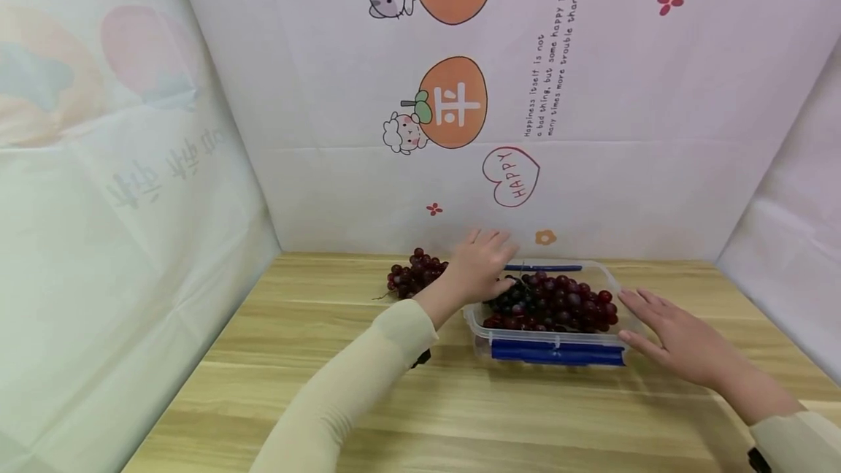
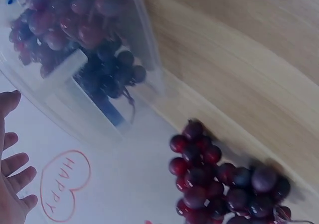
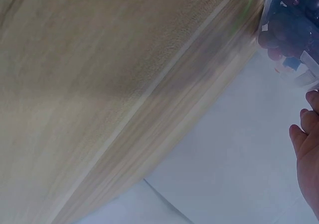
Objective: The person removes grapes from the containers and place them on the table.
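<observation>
A clear plastic container point(image 1: 482, 341) with blue clip latches stands on the wooden table. Inside it lie red grapes point(image 1: 574, 305), with a darker, nearly black bunch of grapes point(image 1: 509, 304) at its left. My left hand point(image 1: 478, 268) is over the container's left end, fingers spread and holding nothing; the left wrist view shows the fingers point(image 2: 19, 179) loosely extended beside the container. Another bunch of red grapes point(image 1: 412, 277) rests on the table left of the container, partly hidden behind that hand. My right hand point(image 1: 683, 341) is at the container's right end, its fingertips right at the wall.
The wooden table point(image 1: 315, 356) meets a printed white cloth backdrop point(image 1: 342, 188) right behind the grapes and container. More white cloth point(image 1: 217, 254) closes off the left side. A blue latch point(image 1: 558, 352) hangs down the container's front.
</observation>
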Motion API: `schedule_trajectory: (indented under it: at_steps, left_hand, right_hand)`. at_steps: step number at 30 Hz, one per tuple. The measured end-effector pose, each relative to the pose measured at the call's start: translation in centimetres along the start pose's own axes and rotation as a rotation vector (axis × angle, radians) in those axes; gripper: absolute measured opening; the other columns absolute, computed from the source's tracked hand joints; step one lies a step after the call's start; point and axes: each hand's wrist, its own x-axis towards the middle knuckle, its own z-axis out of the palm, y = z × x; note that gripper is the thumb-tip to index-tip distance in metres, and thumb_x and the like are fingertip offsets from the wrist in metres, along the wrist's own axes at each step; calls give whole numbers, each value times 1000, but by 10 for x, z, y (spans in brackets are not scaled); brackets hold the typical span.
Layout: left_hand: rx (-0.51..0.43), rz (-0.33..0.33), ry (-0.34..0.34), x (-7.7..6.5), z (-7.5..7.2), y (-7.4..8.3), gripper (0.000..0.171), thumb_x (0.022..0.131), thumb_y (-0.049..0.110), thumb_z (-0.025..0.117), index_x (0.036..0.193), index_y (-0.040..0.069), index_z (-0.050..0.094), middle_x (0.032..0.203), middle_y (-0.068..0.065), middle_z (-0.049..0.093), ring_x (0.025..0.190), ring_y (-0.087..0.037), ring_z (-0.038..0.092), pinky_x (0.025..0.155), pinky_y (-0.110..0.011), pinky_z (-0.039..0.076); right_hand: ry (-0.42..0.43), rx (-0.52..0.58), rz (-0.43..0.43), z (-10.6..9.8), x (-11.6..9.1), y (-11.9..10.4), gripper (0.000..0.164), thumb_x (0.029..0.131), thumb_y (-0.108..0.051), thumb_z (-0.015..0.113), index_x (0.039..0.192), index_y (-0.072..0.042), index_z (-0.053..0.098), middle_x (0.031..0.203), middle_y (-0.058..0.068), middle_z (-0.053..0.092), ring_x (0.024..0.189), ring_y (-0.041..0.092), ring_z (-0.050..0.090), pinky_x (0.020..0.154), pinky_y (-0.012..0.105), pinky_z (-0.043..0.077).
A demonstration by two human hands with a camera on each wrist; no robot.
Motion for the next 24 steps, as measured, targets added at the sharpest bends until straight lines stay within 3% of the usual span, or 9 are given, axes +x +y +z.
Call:
schedule_trajectory:
  at_steps: [10, 17, 24]
  left_hand:
    - [65, 58, -67, 13, -6, 28, 64, 89, 59, 58, 140, 21, 51, 143, -1, 47, 130, -19, 42, 112, -41, 29]
    - [60, 111, -72, 23, -4, 46, 69, 89, 61, 58, 144, 22, 46, 142, 0, 46, 131, -19, 41, 113, -42, 27]
    - [111, 133, -167, 32, 1, 62, 74, 88, 65, 54, 149, 26, 38, 146, 2, 42, 133, -16, 39, 112, -38, 28]
  right_hand:
    - [5, -12, -1, 0, 0, 1, 71, 96, -40, 59, 152, -5, 31, 146, 35, 31, 128, 55, 32, 94, 71, 31]
    - [6, -13, -1, -1, 0, 0, 71, 96, -40, 59, 151, -4, 33, 145, 35, 32, 128, 55, 34, 94, 70, 32]
    - [5, -20, -4, 0, 1, 1, 71, 96, -41, 59, 151, -4, 33, 145, 36, 32, 127, 55, 34, 93, 71, 32]
